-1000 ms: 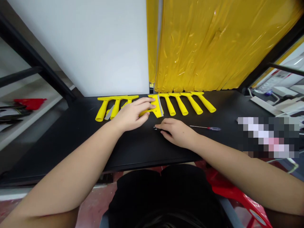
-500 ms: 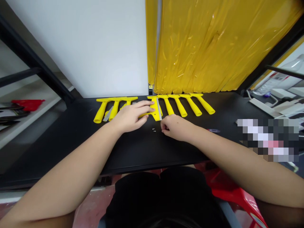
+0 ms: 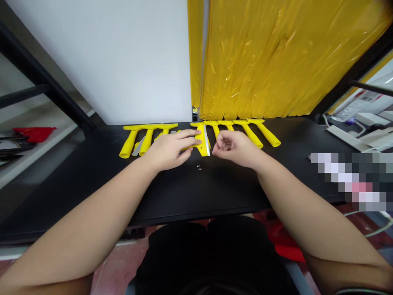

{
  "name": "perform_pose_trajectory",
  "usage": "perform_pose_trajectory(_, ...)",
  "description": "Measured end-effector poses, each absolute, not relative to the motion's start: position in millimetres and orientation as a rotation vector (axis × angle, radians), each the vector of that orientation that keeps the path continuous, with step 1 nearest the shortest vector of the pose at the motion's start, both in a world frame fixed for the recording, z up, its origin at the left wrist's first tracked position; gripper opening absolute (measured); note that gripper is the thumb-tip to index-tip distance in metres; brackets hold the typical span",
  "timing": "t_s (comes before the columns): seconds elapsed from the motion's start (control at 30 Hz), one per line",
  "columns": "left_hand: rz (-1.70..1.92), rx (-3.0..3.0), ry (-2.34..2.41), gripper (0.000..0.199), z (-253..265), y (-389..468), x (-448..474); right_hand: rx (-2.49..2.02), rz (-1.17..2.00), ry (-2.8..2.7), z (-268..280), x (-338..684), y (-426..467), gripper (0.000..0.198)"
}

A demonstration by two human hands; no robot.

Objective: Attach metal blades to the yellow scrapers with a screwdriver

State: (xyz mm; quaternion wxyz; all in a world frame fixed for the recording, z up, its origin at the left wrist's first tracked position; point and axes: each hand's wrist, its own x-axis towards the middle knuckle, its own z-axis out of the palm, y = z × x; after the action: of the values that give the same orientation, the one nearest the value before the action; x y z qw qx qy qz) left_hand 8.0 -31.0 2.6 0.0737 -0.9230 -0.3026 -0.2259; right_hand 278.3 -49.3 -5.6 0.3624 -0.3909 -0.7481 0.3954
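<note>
My left hand (image 3: 168, 150) lies over a yellow scraper (image 3: 201, 141) and holds it on the black table, covering most of its handle. The scraper's head points right, with a pale metal blade (image 3: 206, 140) along its edge and a small dark hole near its lower end. Just right of the blade is my right hand (image 3: 235, 148), thumb and fingertips pinched together. Whatever may be in that pinch is too small to make out. Below the scraper lie two tiny screws (image 3: 199, 167) on the table.
More yellow scraper handles (image 3: 267, 134) line the back of the black table (image 3: 233, 192), both left and right. A loose blade (image 3: 139, 146) lies among the left ones. Behind them stand a white panel (image 3: 129, 61) and yellow plastic sheeting (image 3: 260, 61).
My right hand has lifted from the table near the screws and moved up and slightly right, beside the scraper's blade. My left hand has stayed on the scraper.
</note>
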Motion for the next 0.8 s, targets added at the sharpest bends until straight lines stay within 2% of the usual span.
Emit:
perform_pose_trajectory(0.1,-0.632,-2.736,-0.877,0.036,2,-35,14,-0.971,0.927,-1.841,-4,271,-49,0.031)
perform_pose_trajectory(0.27,-0.583,-2.684,-0.843,0.038,1,-41,22,-1.086,0.610,-1.966,-4,257,-57,0.026)
perform_pose_trajectory(0.37,-0.569,-2.653,-0.830,0.038,0,-42,25,-1.142,0.578,-1.945,-3,254,-57,0.025)
perform_pose_trajectory(0.53,-0.593,-2.642,-0.783,0.039,-2,-42,28,-1.270,0.885,-1.784,-7,256,-47,0.028)
perform_pose_trajectory(0.8,-0.636,-2.578,-0.790,0.039,-3,-40,27,-1.118,1.306,-1.465,-10,257,-40,0.049)
